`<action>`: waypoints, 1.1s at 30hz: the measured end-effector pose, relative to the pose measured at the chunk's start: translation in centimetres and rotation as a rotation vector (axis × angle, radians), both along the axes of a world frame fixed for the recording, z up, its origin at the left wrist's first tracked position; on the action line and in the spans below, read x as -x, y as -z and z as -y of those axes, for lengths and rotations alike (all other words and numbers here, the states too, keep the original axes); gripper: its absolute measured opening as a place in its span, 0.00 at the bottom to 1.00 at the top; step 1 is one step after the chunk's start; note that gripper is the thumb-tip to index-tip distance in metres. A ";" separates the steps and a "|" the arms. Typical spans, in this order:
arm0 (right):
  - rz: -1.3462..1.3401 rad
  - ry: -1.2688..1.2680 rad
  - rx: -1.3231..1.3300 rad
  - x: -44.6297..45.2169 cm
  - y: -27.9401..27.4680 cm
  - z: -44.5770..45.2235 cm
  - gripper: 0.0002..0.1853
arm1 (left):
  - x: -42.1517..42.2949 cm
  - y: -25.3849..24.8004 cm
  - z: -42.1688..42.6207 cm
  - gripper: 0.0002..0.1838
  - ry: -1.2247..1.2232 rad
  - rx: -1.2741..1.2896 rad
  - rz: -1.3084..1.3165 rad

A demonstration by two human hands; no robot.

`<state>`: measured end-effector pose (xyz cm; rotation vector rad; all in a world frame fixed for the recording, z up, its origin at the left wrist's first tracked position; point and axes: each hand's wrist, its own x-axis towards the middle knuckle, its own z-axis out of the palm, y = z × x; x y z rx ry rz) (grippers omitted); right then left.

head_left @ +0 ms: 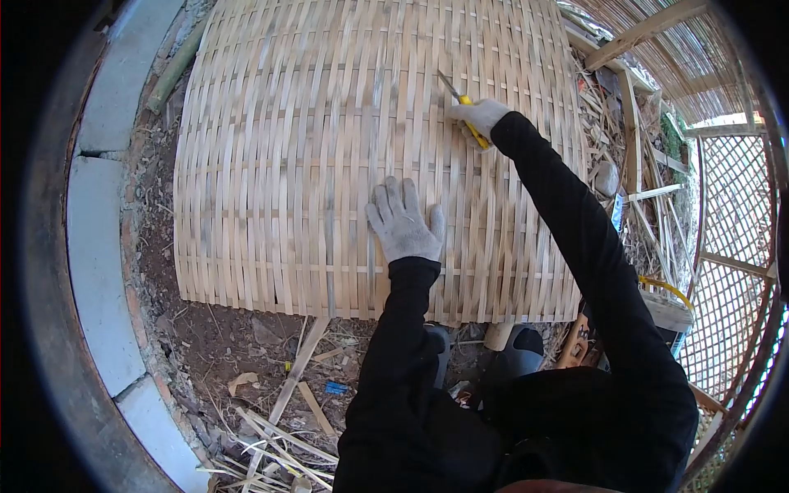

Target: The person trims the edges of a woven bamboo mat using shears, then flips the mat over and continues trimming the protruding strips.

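A large woven panel of pale bamboo strips (279, 189) lies in front of me. My left hand (408, 226), in a light grey glove, rests flat on the panel with its fingers spread. Farther up and to the right, my right hand (483, 117), also gloved, is closed around a yellow-handled knife (476, 135). The knife's narrow blade (447, 85) points up and to the left, over the weave. Whether its tip touches the strips, I cannot tell.
Pale blocks (103, 263) form an edge on the left. Loose bamboo strips (275, 452) and a small blue item (337, 388) lie on the soil near my feet. To the right stand timber pieces (631, 131) and a lattice screen (734, 193).
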<state>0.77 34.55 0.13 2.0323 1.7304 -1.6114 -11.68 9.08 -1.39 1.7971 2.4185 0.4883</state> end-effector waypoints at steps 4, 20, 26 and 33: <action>0.206 -0.218 -0.123 0.7 -1.3 -0.2 0.30 | 0.0 0.2 0.0 0.34 -0.001 0.020 0.005; 0.635 -0.206 -0.501 -4.3 -3.7 -1.4 0.30 | -0.1 0.6 0.0 0.35 -0.010 0.018 -0.017; 0.743 -0.348 -0.587 -4.0 -4.4 -0.8 0.26 | 0.0 0.2 0.0 0.35 -0.006 0.049 0.007; 0.735 -0.353 -0.603 -2.4 -5.9 1.5 0.25 | 0.0 0.3 -0.1 0.35 -0.002 0.012 0.007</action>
